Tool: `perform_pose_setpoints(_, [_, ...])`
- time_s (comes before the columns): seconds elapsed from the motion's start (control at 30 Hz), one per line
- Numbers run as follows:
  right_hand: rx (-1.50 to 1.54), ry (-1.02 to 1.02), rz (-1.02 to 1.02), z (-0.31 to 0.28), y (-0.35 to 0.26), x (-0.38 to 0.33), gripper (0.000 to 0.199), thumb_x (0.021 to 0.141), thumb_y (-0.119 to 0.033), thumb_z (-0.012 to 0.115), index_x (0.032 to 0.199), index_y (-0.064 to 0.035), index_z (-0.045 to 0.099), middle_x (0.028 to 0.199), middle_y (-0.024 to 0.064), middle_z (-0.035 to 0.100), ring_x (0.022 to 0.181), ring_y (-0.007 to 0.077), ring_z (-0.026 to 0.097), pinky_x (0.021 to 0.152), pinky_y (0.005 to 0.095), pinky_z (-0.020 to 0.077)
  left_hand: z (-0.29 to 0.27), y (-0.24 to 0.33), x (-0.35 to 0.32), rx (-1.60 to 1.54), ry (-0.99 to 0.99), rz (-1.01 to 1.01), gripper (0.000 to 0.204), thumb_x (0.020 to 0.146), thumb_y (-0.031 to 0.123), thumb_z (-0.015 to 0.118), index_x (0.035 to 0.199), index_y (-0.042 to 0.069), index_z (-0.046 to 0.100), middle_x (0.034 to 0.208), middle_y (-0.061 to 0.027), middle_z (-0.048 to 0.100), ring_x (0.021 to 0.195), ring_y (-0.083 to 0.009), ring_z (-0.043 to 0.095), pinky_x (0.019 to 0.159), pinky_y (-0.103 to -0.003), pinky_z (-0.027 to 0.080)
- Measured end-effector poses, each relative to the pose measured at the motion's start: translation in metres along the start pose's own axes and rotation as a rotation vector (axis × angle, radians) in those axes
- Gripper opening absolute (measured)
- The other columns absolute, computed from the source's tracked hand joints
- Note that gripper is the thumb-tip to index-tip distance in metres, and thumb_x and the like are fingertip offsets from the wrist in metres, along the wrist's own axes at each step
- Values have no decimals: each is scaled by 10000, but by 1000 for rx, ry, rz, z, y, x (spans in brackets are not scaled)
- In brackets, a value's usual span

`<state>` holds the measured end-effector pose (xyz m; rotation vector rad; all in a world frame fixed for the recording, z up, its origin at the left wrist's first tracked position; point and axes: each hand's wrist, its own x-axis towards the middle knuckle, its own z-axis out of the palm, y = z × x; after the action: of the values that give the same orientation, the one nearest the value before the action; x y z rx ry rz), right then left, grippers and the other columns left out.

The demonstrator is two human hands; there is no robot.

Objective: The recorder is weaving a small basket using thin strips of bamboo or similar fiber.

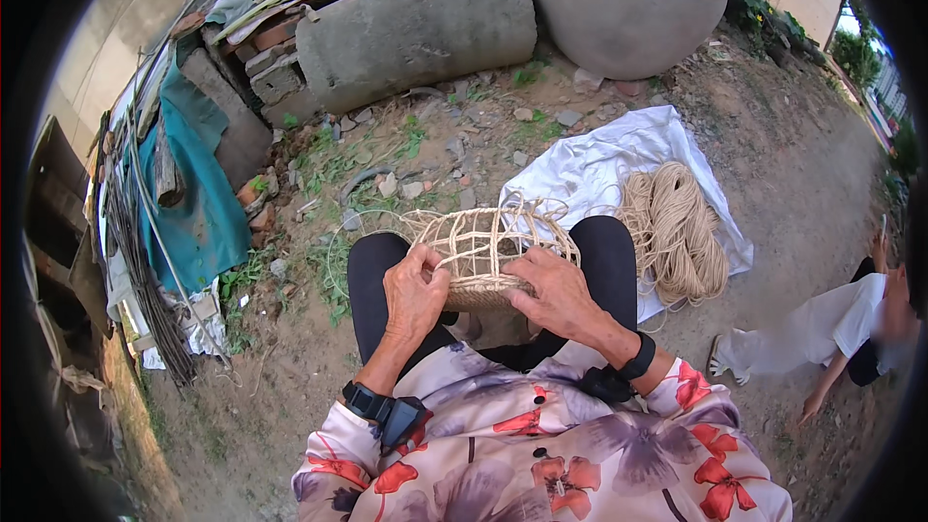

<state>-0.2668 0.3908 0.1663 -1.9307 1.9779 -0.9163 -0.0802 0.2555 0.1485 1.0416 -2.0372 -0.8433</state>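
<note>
Between my knees rests a partly woven basket (pixel 496 232) of pale straw-coloured cord, with an open grid of strands above and a tightly woven band along the near side. My left hand (pixel 415 298) pinches a cord at the basket's near left edge, thumb and fingers pressed together. At the near right, my right hand (pixel 561 292) grips the woven rim, thumb below and fingers on top. Loose cord ends stick out around the far edge. Part of the basket's underside is hidden by my hands and legs.
Coils of cord (pixel 681 232) lie on a white sheet (pixel 580 159) to the right. Another person (pixel 841 319) is low down at the far right. A concrete cylinder (pixel 416 34), a big rounded vessel (pixel 628 5) and bricks stand ahead; teal cloth (pixel 198 203) and bundled sticks (pixel 135 261) are left.
</note>
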Motion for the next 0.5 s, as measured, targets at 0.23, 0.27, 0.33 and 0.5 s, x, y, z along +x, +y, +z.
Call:
perform_pose_setpoints(0.23, [64, -60, 73, -3, 7, 6, 382, 789, -219, 688, 1140, -79, 635, 971, 125, 579, 923, 327, 611, 799, 427, 496, -6, 10, 5, -292, -216, -197, 108, 851, 72, 538, 910, -10, 575, 651, -81, 615, 570, -136, 600, 559, -333, 490])
perform_pose_setpoints(0.27, [86, -77, 65, -6, 8, 5, 396, 789, -220, 684, 1156, -83, 629, 983, 124, 582, 930, 326, 612, 804, 424, 497, -6, 12, 5, -312, -228, -219, 113, 858, 75, 534, 919, -14, 570, 645, -76, 609, 573, -127, 596, 557, -330, 487])
perform_pose_setpoints(0.33, [122, -97, 55, -16, 14, 2, 425, 789, -222, 677, 1188, -89, 617, 1005, 123, 588, 944, 324, 613, 813, 420, 500, -7, 23, 4, -273, -271, -196, 95, 852, 68, 543, 906, -6, 569, 650, -97, 617, 568, -160, 606, 557, -347, 482])
perform_pose_setpoints(0.5, [171, -10, -62, -14, 57, -26, 444, 792, -193, 713, 1213, -88, 613, 987, 99, 584, 902, 283, 604, 770, 375, 496, 21, 34, -3, 22, -253, 69, 52, 803, 56, 586, 842, 27, 569, 667, -158, 613, 594, -322, 625, 590, -408, 483])
